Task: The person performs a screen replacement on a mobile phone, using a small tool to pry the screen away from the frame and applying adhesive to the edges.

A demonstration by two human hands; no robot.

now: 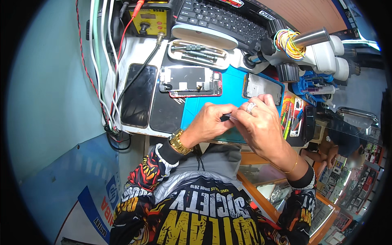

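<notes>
My left hand (207, 123) and my right hand (260, 127) meet over the near edge of a blue work mat (200, 109). Between their pinched fingers is a small dark, thin piece (225, 117), mostly hidden, its kind unclear. Beyond my left hand lies an opened phone (188, 81) with a red frame, its dark and silver inner side facing up. Just past my right hand, a phone-sized panel (263, 87) with a grey inner face rests on the mat.
An open case (199, 54) of pen-like tools sits behind the opened phone, before a keyboard (220, 24). A dark phone (139, 94) lies left, near hanging cables. A microscope (314, 53) overhangs the right. Screwdrivers (289, 118) lie at right; another person's hands (322, 157) show beyond.
</notes>
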